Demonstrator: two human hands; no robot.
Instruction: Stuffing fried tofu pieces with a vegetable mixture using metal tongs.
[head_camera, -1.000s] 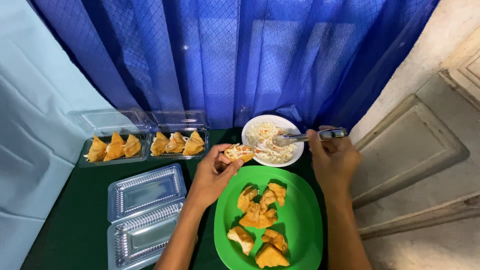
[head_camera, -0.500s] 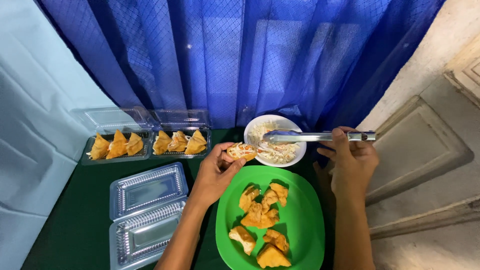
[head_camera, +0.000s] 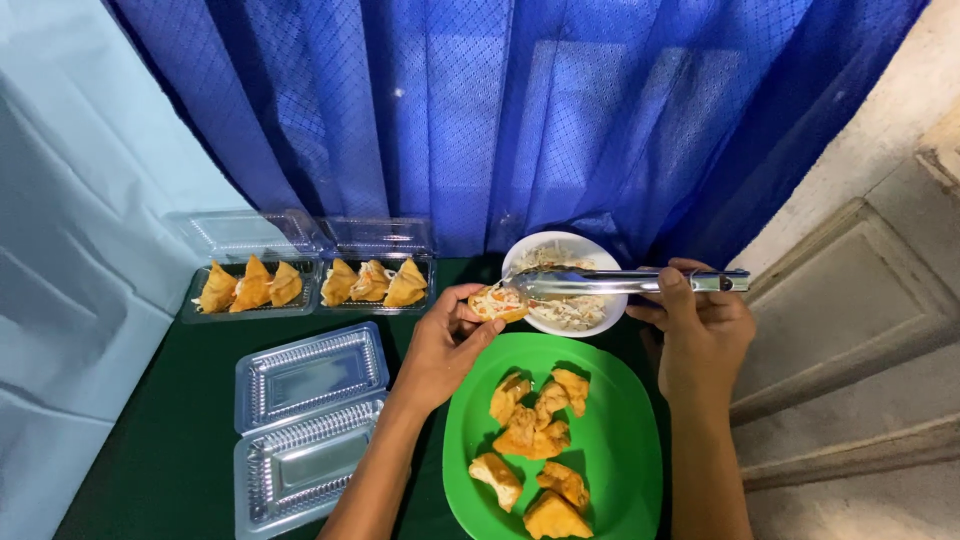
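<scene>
My left hand (head_camera: 445, 345) holds a fried pastry (head_camera: 497, 303) with shredded filling on top, just left of a white bowl (head_camera: 597, 322) of shredded salad. My right hand (head_camera: 700, 325) grips metal tongs (head_camera: 610, 283) that reach leftward over the bowl, their tips touching the filling on the pastry. Below both hands lies a green plate (head_camera: 625, 450) carrying several golden fried pastries (head_camera: 535, 425).
Two clear plastic boxes (head_camera: 312, 298) with filled pastries stand at the back left, lids up. An open clear container (head_camera: 305, 425) with nothing in it lies at the front left on the dark green table (head_camera: 160, 440). A blue curtain (head_camera: 520, 110) hangs behind; a pale wall stands at right.
The tongs rose out of the bowl and swung left, so their tips now rest on the pastry in my left hand. My left hand stayed nearly still.
</scene>
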